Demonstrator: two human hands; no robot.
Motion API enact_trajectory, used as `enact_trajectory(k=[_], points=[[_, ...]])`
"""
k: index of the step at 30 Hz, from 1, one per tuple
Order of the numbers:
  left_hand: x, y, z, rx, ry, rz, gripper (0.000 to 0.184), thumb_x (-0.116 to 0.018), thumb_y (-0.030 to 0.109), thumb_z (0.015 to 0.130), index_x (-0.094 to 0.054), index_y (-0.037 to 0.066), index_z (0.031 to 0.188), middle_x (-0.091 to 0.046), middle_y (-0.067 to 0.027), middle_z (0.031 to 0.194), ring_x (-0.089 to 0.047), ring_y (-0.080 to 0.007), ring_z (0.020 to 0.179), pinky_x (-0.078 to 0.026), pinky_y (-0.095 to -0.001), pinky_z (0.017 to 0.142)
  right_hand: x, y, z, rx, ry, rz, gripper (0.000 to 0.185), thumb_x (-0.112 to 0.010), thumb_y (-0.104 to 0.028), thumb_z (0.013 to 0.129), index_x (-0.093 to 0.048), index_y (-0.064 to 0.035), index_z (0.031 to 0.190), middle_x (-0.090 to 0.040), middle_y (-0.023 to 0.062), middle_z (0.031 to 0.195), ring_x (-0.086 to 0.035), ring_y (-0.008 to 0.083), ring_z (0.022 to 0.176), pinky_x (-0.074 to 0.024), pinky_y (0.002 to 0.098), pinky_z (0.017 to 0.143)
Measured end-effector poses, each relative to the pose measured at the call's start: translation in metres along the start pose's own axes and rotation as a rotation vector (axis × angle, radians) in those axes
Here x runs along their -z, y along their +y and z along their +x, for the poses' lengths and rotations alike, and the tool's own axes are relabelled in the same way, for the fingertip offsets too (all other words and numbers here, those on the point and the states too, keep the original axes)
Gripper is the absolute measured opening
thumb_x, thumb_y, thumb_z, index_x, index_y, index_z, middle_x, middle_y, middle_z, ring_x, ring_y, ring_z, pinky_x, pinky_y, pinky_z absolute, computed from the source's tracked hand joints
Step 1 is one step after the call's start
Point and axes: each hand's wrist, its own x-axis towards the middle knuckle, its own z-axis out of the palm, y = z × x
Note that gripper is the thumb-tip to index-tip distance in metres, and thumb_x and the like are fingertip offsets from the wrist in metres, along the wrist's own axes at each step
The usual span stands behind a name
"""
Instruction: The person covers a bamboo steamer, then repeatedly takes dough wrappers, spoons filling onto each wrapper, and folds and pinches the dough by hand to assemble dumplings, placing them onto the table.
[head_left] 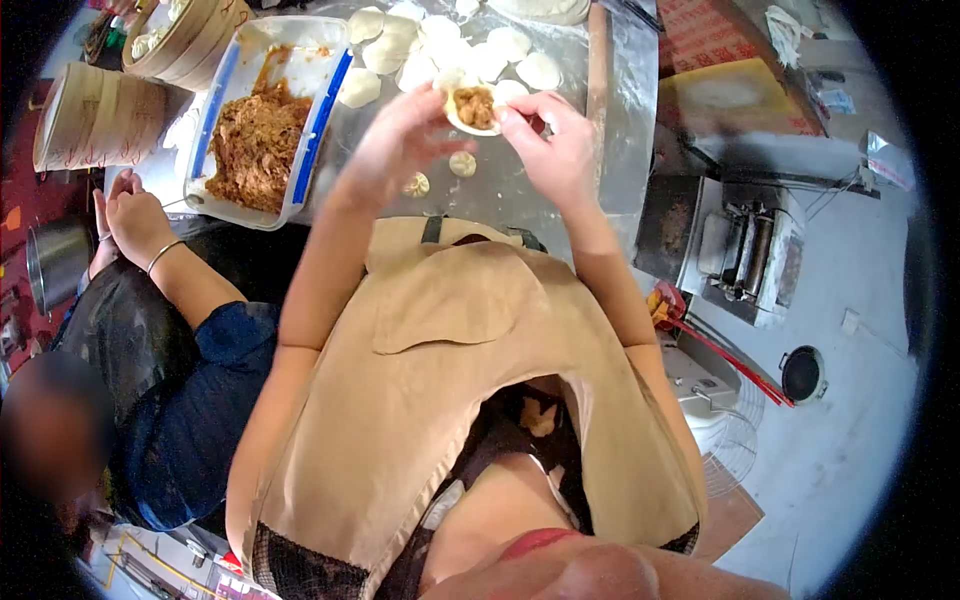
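A round dough wrapper (455,122) with a mound of brown filling (474,106) on it is held above the metal worktop. My right hand (550,145) pinches the wrapper's right edge between thumb and fingers. At its left edge is my left hand (400,135), fingers apart and partly blurred; whether they touch the dough is unclear. Two small pleated buns, one (462,164) below the wrapper and another (417,185) by my left wrist, sit on the worktop. Several flat dough rounds (385,54) lie beyond my hands.
A blue-edged plastic tub of brown filling (258,140) stands left of my left arm. Bamboo steamers (100,115) are farther left. Nearby is a co-worker's hand (135,220). A rolling pin (598,85) lies right of my right hand, and a roller machine (745,250) stands beyond.
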Motion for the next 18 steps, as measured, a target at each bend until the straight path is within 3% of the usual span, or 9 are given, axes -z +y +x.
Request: enact_trajectory(k=[1, 3, 6, 10, 12, 16, 18], points=[[0.003, -0.015, 0.001, 0.028, -0.056, -0.165, 0.039, -0.047, 0.023, 0.095, -0.045, 0.002, 0.128, -0.057, -0.0112, 0.119, -0.058, -0.0212, 0.107, -0.049, -0.0363, 0.09, -0.003, 0.004, -0.002, -0.006, 0.004, 0.001, 0.006, -0.068, -0.012, 0.075, -0.068, -0.0058, 0.078, -0.063, 0.0055, 0.074, -0.059, 0.0199, 0.066, -0.0462, 0.0315, 0.061], [-0.006, -0.033, 0.005, -0.141, 0.153, -0.01, 0.031, -0.056, 0.016, 0.091, -0.053, 0.001, 0.118, -0.061, -0.0066, 0.11, -0.061, -0.0143, 0.096, -0.051, -0.0295, 0.081, -0.01, 0.015, -0.004, 0.064, 0.032, -0.022, 0.007, -0.069, -0.008, 0.075, -0.068, -0.0028, 0.08, -0.063, 0.0081, 0.074, -0.059, 0.0186, 0.062, -0.0462, 0.0293, 0.053], [-0.005, -0.028, 0.007, -0.17, 0.233, 0.175, 0.023, -0.06, 0.01, 0.088, -0.058, 0.0, 0.108, -0.064, -0.0051, 0.102, -0.062, -0.0116, 0.089, -0.052, -0.027, 0.076, -0.008, 0.006, -0.001, 0.14, 0.026, -0.105, 0.01, -0.069, -0.01, 0.075, -0.068, -0.0025, 0.081, -0.063, 0.0068, 0.072, -0.058, 0.0201, 0.064, -0.0465, 0.0311, 0.058], [-0.005, -0.024, 0.008, -0.143, 0.256, 0.24, 0.021, -0.06, 0.01, 0.088, -0.06, 0.0, 0.106, -0.066, -0.0051, 0.097, -0.063, -0.0115, 0.085, -0.053, -0.0263, 0.074, -0.004, 0.013, 0.005, 0.223, -0.02, -0.212, 0.01, -0.07, -0.012, 0.073, -0.068, -0.005, 0.08, -0.062, 0.0051, 0.073, -0.057, 0.0213, 0.069, -0.045, 0.0324, 0.067], [-0.006, -0.021, 0.008, -0.119, 0.283, 0.24, 0.023, -0.061, 0.008, 0.087, -0.059, -0.001, 0.108, -0.065, -0.0065, 0.098, -0.063, -0.0118, 0.085, -0.054, -0.0248, 0.074, -0.003, 0.011, 0.002, 0.362, -0.004, -0.324, 0.009, -0.071, -0.014, 0.071, -0.068, -0.0089, 0.079, -0.062, 0.0027, 0.074, -0.056, 0.0215, 0.076, -0.0414, 0.0334, 0.074], [-0.007, -0.016, 0.009, -0.12, 0.272, 0.224, 0.023, -0.06, 0.007, 0.087, -0.061, -0.001, 0.109, -0.065, -0.0065, 0.096, -0.063, -0.0122, 0.084, -0.054, -0.0251, 0.074, -0.004, 0.004, 0.005, 0.291, 0.037, -0.295, 0.008, -0.071, -0.013, 0.071, -0.068, -0.0112, 0.078, -0.062, 0.0011, 0.075, -0.056, 0.0203, 0.078, -0.0397, 0.0334, 0.075], [-0.005, -0.012, 0.009, -0.061, 0.223, 0.305, 0.024, -0.06, 0.012, 0.089, -0.061, 0.001, 0.111, -0.064, -0.0064, 0.101, -0.063, -0.0136, 0.09, -0.055, -0.0295, 0.081, -0.003, 0.011, 0.006, 0.46, -0.007, -0.393, 0.01, -0.071, -0.014, 0.07, -0.068, -0.0119, 0.079, -0.061, -0.0006, 0.076, -0.055, 0.0196, 0.077, -0.039, 0.0336, 0.073]])
